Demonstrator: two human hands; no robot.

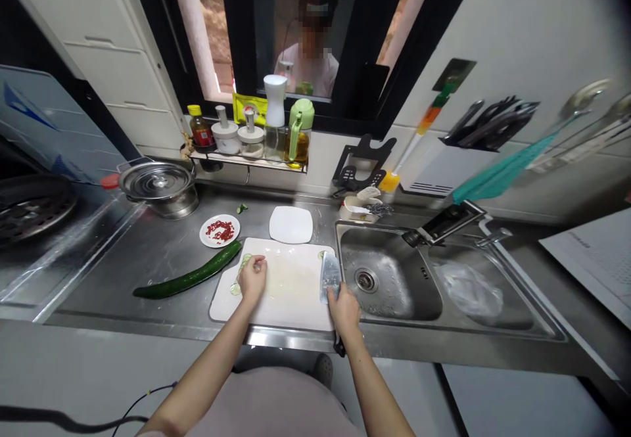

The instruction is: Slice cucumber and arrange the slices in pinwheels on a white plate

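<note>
Cucumber slices (235, 288) lie on the board (296, 305) — a plate (204, 235) holds red pieces (224, 231).

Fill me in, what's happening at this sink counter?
A person's right hand grips a knife at the right edge of a white cutting board. The left hand, fingers curled, is beside cucumber slices at the board's left side. A long cucumber lies mostly left of the board; a square white plate sits behind it.
</note>
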